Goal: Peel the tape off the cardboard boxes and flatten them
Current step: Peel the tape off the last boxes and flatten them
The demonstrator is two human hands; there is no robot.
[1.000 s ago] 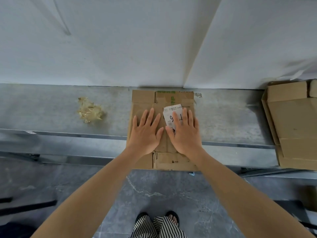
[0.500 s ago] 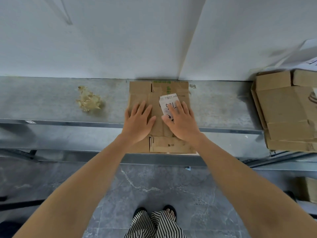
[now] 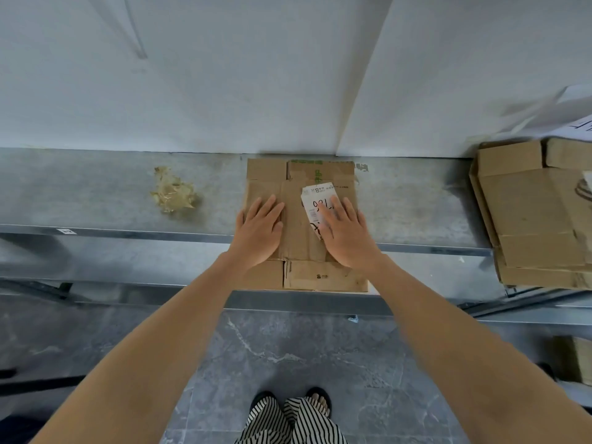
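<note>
At mid-frame the box (image 3: 299,225) is lying collapsed on the surface (image 3: 96,193), left hand (image 3: 259,233) and right hand (image 3: 347,240) pressing it flat, each grip open with straight fingers. A tape wad (image 3: 173,195) is sitting left, flattened boxes (image 3: 531,219) right; this 1 is looking nearly done.

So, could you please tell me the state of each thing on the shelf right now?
Box: flattened, lying on the shelf.
Left hand: open, flat on the box.
Right hand: open, flat on the box, partly covering the label.
Label: on the box, partly hidden.
Tape wad: crumpled, lying apart, left of the box.
Stack: flattened cardboard, piled at right.
</note>
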